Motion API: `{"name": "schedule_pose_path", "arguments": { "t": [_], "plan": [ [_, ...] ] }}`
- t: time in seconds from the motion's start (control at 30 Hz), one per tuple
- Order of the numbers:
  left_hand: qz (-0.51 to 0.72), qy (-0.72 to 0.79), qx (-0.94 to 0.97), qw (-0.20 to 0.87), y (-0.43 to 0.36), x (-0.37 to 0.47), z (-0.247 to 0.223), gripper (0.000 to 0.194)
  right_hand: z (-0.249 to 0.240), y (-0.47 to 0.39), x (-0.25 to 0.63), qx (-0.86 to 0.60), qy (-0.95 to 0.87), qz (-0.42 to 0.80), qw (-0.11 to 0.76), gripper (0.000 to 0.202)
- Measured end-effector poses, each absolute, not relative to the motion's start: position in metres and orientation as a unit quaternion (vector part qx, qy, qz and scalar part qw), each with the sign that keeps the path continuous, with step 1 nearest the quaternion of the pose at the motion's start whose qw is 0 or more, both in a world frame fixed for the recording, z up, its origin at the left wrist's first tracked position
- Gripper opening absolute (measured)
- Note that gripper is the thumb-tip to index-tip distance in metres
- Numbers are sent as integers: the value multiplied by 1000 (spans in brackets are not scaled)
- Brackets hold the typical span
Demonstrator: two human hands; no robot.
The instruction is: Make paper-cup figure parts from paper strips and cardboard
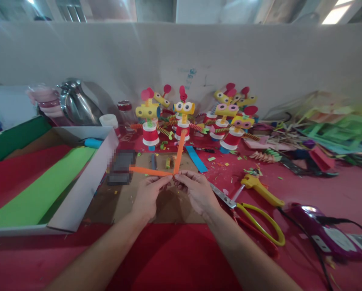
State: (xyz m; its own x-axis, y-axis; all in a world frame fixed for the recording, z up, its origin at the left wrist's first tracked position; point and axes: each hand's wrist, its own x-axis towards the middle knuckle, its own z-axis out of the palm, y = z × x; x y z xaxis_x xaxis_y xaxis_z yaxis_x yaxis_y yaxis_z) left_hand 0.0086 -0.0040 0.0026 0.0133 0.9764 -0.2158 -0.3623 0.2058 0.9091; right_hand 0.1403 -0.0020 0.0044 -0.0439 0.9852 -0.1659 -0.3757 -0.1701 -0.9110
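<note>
Two orange paper strips (179, 155) meet at a corner, one pointing up and away, the other out to the left. My left hand (150, 192) pinches them at the joined end, fingers closed. Right beside it, my right hand (195, 190) grips the same corner between thumb and fingers. Both hands are over a brown board (117, 210) on the red table. Beyond the strips stand several cup figures (182, 128) with yellow heads and folded paper arms. A blue paper strip (196, 159) lies behind my right hand.
At left is a white box (86, 178) with coloured paper. Yellow-handled scissors (259, 220), a yellow glue gun (264, 190) and a purple device (326, 232) lie at right. A steel jug (80, 103) stands at the back left. Paper scraps and sticks cover the back right.
</note>
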Motion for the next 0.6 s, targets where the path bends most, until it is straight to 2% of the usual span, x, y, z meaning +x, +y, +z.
{"name": "schedule_pose_path", "arguments": {
  "t": [0.2, 0.43, 0.6],
  "plan": [
    [540, 428, 303, 658, -5, 9, 11, 5, 5, -2, 141, -445, -351, 612, 552, 21],
    [476, 400, 131, 772, 3, 5, 7, 13, 4, 0, 141, -450, -360, 612, 541, 20],
    [459, 413, 86, 782, 6, 3, 2, 19, 1, -1, 139, -455, -378, 602, 536, 21]
  ]
}}
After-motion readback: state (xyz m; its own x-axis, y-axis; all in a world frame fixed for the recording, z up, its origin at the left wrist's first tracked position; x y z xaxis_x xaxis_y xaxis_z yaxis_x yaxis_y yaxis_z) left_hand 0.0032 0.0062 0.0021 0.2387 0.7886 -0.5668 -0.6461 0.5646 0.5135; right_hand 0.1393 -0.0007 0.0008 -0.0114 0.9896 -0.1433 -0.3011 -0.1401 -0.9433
